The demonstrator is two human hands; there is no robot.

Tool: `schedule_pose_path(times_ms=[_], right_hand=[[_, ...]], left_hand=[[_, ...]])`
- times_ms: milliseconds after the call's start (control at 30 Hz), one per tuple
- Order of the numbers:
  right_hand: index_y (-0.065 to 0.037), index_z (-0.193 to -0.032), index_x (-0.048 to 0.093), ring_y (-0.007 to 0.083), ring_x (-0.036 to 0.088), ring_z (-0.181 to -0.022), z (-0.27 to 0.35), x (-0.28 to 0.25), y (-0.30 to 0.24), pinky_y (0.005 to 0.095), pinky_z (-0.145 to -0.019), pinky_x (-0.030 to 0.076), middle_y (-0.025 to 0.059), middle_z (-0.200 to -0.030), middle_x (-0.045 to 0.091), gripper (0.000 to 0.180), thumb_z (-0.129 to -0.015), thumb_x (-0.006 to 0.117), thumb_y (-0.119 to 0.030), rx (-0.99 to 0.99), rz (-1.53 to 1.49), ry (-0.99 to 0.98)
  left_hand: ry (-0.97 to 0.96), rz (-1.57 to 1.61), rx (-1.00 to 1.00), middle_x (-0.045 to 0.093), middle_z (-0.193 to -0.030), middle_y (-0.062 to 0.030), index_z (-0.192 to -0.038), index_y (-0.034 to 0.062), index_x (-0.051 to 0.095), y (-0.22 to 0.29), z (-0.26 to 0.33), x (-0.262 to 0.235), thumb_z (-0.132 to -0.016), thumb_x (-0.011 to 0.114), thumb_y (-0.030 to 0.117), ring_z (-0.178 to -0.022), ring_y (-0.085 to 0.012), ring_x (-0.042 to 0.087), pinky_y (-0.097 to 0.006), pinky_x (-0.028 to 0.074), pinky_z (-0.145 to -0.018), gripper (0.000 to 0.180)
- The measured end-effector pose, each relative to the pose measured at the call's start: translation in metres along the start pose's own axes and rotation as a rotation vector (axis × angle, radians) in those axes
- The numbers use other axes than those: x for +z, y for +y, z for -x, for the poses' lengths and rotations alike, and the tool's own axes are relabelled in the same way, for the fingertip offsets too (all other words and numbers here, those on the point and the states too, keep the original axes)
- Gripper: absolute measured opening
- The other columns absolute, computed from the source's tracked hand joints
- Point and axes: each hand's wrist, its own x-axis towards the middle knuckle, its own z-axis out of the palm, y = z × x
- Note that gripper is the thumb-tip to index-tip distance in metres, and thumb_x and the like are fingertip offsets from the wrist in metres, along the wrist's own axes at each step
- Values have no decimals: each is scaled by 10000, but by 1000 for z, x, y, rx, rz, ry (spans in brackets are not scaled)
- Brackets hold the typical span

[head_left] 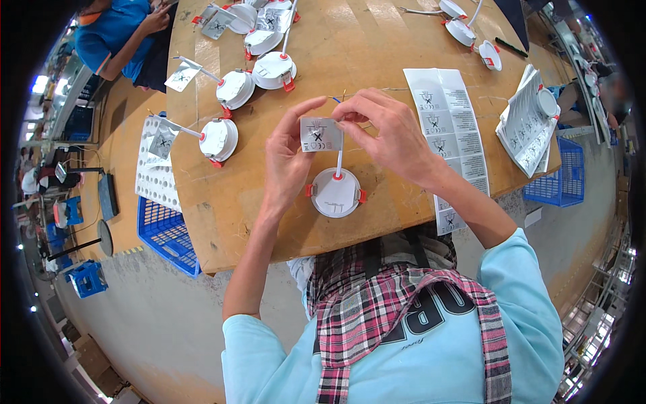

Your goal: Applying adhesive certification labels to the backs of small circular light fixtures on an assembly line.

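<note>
From my feed, both hands are up over the wooden table (350, 47), working on one small grey label tag (320, 134). The left hand (286, 158) has thumb and forefinger pinching the tag's left edge, other fingers curled behind where I can't see them. The right hand (389, 131) pinches the tag's right top corner, fingertips pressed together; there's a thin wire end poking out above the knuckles, too fine to make out properly. A white cable (339, 161) drops from the tag down to a round white downlight (335, 192) with red clips, sitting on the table just below the hands, near the front edge.

To the left, a row of finished downlights (235, 89) with tags runs toward the far edge; the top ones get cut off by the frame. A long strip of label sheets (449, 128) lies right of the hands, its lower end hidden behind the right forearm. Print on the tags is too small to tell. Someone in a blue shirt (114, 34) sits top left, mostly cropped.
</note>
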Motion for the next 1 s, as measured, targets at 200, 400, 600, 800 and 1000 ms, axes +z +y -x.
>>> schedule_pose_path(times_ms=[200, 400, 600, 800, 1000], right_hand=[[-41, -881, 645, 235, 603, -802, 2, -3, 6, 330, -683, 504, 70, -848, 626, 95, -789, 659, -58, -148, 44, 58], [-20, -864, 651, 203, 610, -812, 2, -8, 7, 312, -693, 510, 79, -847, 611, 87, -783, 677, -35, -39, -182, -25], [-17, -855, 642, 151, 566, -799, -1, -15, 15, 260, -724, 471, 44, -842, 550, 58, -805, 666, -35, 81, -386, -193], [-31, -866, 641, 141, 536, -869, 4, -13, 24, 264, -788, 450, 30, -915, 520, 48, -831, 648, -64, 90, -577, -298], [-43, -893, 653, 146, 539, -878, 4, -13, 18, 293, -774, 450, 32, -919, 524, 87, -817, 669, -80, 128, -609, -274]], left_hand=[[-17, 39, 1, 640, -1074, -61, -1151, -5, 598, 2, 3, -1, -817, 481, -154, -977, -106, 598, -276, 491, -872, 384], [-63, 124, -17, 657, -1051, -51, -1141, 4, 608, -4, 4, -6, -846, 620, 18, -957, -97, 614, -263, 500, -839, 296], [-194, 190, -94, 645, -1039, -45, -1079, -4, 610, 0, 2, -16, -886, 594, 41, -954, -108, 608, -269, 499, -842, 199], [-357, 195, -137, 639, -1005, -41, -1029, 11, 620, -7, -4, -31, -897, 612, 104, -931, -104, 597, -266, 489, -832, 162], [-334, 209, -149, 638, -1015, -59, -989, 11, 637, -10, -6, -29, -881, 626, 117, -934, -119, 594, -278, 486, -821, 151]])
